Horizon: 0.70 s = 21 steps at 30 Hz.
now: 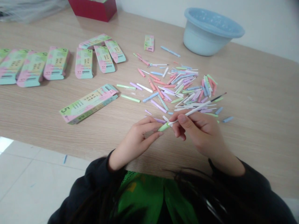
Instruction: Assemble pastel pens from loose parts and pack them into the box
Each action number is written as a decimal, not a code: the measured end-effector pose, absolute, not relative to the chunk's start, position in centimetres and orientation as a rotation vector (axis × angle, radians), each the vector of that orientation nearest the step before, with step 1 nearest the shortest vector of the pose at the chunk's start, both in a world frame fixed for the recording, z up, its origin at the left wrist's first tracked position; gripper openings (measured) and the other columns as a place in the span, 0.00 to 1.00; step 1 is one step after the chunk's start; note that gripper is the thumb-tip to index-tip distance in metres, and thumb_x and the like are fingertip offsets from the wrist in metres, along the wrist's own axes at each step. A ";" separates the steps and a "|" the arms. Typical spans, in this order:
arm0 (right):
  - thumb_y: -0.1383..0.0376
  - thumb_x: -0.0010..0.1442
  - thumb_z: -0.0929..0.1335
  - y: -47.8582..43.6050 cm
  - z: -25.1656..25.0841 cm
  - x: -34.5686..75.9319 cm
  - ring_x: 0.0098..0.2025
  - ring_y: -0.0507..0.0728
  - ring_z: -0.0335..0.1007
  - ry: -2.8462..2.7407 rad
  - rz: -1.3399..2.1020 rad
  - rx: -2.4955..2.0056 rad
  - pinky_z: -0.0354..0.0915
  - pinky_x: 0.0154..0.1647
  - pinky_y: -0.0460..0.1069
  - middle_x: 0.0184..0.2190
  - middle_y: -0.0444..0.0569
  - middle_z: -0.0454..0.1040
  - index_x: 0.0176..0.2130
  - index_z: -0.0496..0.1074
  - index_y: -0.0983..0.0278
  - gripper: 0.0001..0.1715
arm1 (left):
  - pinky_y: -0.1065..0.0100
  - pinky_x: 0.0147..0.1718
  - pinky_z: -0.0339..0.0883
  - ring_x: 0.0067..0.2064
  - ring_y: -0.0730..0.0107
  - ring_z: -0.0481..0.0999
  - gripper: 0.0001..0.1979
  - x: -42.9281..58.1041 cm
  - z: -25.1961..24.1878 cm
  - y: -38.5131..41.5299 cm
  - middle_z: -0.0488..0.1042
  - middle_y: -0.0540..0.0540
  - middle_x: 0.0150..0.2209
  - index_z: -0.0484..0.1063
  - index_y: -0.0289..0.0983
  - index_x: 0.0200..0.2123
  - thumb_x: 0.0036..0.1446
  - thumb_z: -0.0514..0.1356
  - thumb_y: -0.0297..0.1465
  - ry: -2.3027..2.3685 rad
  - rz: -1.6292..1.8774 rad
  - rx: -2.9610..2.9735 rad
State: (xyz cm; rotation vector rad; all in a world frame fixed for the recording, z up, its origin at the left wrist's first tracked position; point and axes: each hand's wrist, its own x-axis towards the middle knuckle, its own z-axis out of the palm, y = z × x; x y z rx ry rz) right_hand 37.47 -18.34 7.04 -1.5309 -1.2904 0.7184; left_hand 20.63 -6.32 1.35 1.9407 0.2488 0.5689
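My left hand (146, 133) pinches a light-green tapered pen piece (164, 127) between thumb and fingertips. In the grip of my right hand (198, 127) is a slim white stick (197, 109) with a dark, thin far end, slanting up to the right. Its near end meets the green piece; how deep it sits inside I cannot tell. Just beyond both hands lies a loose pile of pastel pen parts (184, 81) in pink, blue, green, purple and white. Two green tubes (130, 98) lie left of the pile.
A printed carton (90, 104) lies left of my hands. More such cartons (84, 63) stand in a row at the back left, and a small one (149, 43) sits behind the pile. A blue basin (210, 32) and a red box (95, 11) stand along the wall.
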 end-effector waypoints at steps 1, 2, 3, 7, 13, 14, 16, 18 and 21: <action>0.58 0.73 0.63 -18.3 7.1 37.4 0.21 0.49 0.64 -1.320 0.697 -1.555 0.60 0.23 0.47 0.22 0.42 0.71 0.26 0.72 0.62 0.24 | 0.61 0.50 0.72 0.47 0.64 0.77 0.11 20.7 1.4 -6.3 0.79 0.42 0.45 0.81 0.39 0.49 0.67 0.61 0.27 0.247 0.576 1.946; 0.59 0.72 0.64 -18.2 7.1 37.4 0.21 0.49 0.64 -1.350 0.681 -1.584 0.60 0.23 0.47 0.22 0.42 0.71 0.27 0.73 0.62 0.23 | 0.61 0.50 0.72 0.47 0.64 0.77 0.11 20.7 1.4 -6.3 0.78 0.42 0.45 0.81 0.38 0.49 0.67 0.60 0.28 0.243 0.587 1.952; 0.60 0.72 0.64 -18.1 7.1 37.4 0.21 0.49 0.63 -1.385 0.670 -1.614 0.59 0.23 0.46 0.21 0.41 0.71 0.28 0.74 0.62 0.21 | 0.61 0.50 0.72 0.48 0.64 0.77 0.11 20.7 1.4 -6.4 0.78 0.41 0.45 0.81 0.37 0.50 0.67 0.60 0.28 0.238 0.597 1.959; 0.60 0.68 0.68 -18.0 7.1 37.7 0.24 0.52 0.66 -1.492 0.657 -1.639 0.61 0.26 0.47 0.22 0.41 0.71 0.42 0.80 0.59 0.09 | 0.59 0.52 0.71 0.50 0.62 0.77 0.12 20.6 1.3 -6.4 0.78 0.40 0.46 0.80 0.36 0.51 0.67 0.60 0.28 0.238 0.601 1.964; 0.59 0.70 0.67 -18.6 7.9 38.7 0.24 0.52 0.65 -1.458 0.562 -1.672 0.60 0.26 0.48 0.23 0.40 0.69 0.47 0.79 0.56 0.11 | 0.60 0.54 0.71 0.51 0.62 0.78 0.10 20.5 1.3 -6.4 0.79 0.42 0.48 0.80 0.39 0.48 0.67 0.61 0.28 0.241 0.574 1.912; 0.60 0.71 0.66 -18.5 7.9 38.6 0.25 0.52 0.65 -1.481 0.529 -1.684 0.60 0.26 0.48 0.23 0.41 0.70 0.42 0.79 0.57 0.11 | 0.60 0.54 0.71 0.52 0.62 0.78 0.10 20.5 1.3 -6.4 0.79 0.42 0.48 0.80 0.39 0.48 0.67 0.60 0.28 0.233 0.582 1.921; 0.62 0.71 0.66 -18.2 7.6 38.1 0.27 0.53 0.68 -1.529 0.483 -1.680 0.62 0.28 0.48 0.25 0.43 0.73 0.34 0.78 0.59 0.15 | 0.60 0.54 0.70 0.52 0.62 0.77 0.11 20.5 1.2 -6.5 0.78 0.42 0.48 0.78 0.38 0.49 0.68 0.59 0.28 0.220 0.587 1.957; 0.64 0.70 0.66 -17.8 7.0 37.6 0.30 0.54 0.71 -1.552 0.472 -1.643 0.65 0.32 0.49 0.27 0.44 0.75 0.32 0.78 0.60 0.15 | 0.59 0.55 0.69 0.52 0.61 0.77 0.11 20.5 1.1 -6.6 0.78 0.42 0.48 0.76 0.38 0.50 0.70 0.56 0.28 0.244 0.556 1.996; 0.65 0.69 0.66 -17.5 6.1 37.0 0.34 0.55 0.73 -1.556 0.496 -1.570 0.68 0.36 0.50 0.28 0.45 0.75 0.33 0.79 0.59 0.14 | 0.59 0.56 0.68 0.53 0.61 0.77 0.13 20.5 0.9 -6.7 0.78 0.41 0.51 0.72 0.38 0.55 0.72 0.52 0.29 0.291 0.488 1.999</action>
